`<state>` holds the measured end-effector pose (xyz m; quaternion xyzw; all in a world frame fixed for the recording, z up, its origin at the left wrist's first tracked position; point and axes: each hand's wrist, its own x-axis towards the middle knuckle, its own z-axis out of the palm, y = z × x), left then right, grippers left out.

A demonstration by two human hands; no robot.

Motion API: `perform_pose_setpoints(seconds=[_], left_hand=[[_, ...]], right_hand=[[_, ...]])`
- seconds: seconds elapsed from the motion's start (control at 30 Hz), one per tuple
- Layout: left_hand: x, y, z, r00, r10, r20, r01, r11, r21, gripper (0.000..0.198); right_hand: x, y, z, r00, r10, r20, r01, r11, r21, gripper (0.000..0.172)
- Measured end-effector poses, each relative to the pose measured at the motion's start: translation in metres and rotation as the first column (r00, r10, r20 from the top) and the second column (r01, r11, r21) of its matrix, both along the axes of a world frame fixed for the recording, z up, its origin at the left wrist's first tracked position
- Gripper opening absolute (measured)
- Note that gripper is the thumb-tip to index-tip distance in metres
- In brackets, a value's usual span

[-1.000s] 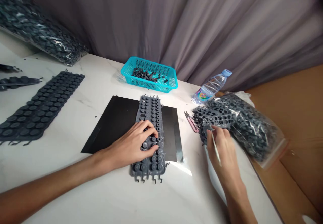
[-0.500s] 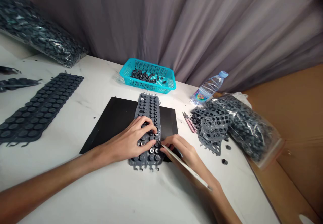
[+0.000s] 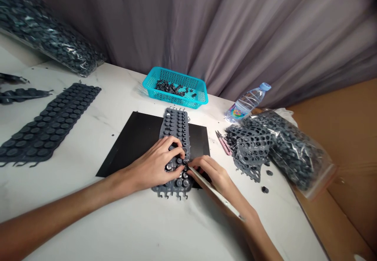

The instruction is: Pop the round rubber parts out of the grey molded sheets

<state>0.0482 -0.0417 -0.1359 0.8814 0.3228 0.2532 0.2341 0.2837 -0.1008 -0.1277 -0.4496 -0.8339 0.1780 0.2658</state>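
Observation:
A dark grey rubber sheet (image 3: 173,129) with rows of round knobs lies lengthwise across a black mat (image 3: 129,145). Several knobs near its front end show shiny, silvery rims. My left hand (image 3: 160,157) is on the sheet from the left, fingers curled down and thumb bent, gripping it around the knobs. From the right, my right hand (image 3: 213,172) is closed on a slim pale tool (image 3: 219,196) with a long flat handle. Its dark tip meets the sheet's right edge beside my left fingertips; my fingers partly hide that end, so its exact kind is unclear.
A turquoise basket (image 3: 176,102) holds small black pieces. Pink-handled snips (image 3: 224,143), a water bottle (image 3: 247,102), perforated grey sheets (image 3: 253,151) and a filled plastic bag (image 3: 300,155) are on the right. Another knobbed sheet (image 3: 54,121) and a large bag (image 3: 53,37) lie left.
The whole view has shifted slightly, moving the scene a little to the right. My left fingers and the tool's tip have shifted slightly at the knobs; both hands stay on the same work.

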Motion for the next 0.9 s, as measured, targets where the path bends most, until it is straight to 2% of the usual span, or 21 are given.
perform_pose_setpoints(seconds=[0.33, 0.5, 0.63, 0.73, 0.83, 0.9], left_hand=[[0.001, 0.000, -0.001, 1.000, 0.007, 0.000, -0.007, 1.000, -0.012, 0.018], [0.001, 0.000, 0.000, 1.000, 0.009, -0.012, -0.009, 1.000, -0.010, 0.018], [0.002, 0.000, 0.001, 1.000, 0.003, -0.006, -0.003, 1.000, -0.009, 0.018], [0.001, 0.001, 0.000, 1.000, 0.000, -0.001, 0.000, 1.000, -0.016, 0.019], [0.000, 0.001, -0.002, 1.000, 0.001, 0.010, 0.000, 1.000, -0.021, 0.019], [0.000, 0.002, -0.003, 1.000, -0.004, 0.017, 0.004, 1.000, -0.022, 0.019]], right_hand=[[-0.007, -0.002, -0.005, 0.965, -0.020, 0.261, -0.030, 0.982, 0.187, 0.029], [-0.010, -0.012, 0.014, 0.931, 0.004, 0.365, -0.039, 0.995, 0.088, 0.050], [-0.009, -0.016, 0.020, 0.922, 0.015, 0.386, -0.038, 0.998, 0.052, 0.055], [-0.006, -0.014, 0.013, 0.951, 0.005, 0.310, -0.028, 0.997, 0.069, 0.048], [-0.004, -0.011, 0.010, 0.994, -0.070, 0.085, 0.066, 0.997, 0.049, 0.036], [-0.004, -0.010, 0.011, 0.987, -0.152, -0.051, 0.152, 0.988, -0.016, 0.030]])
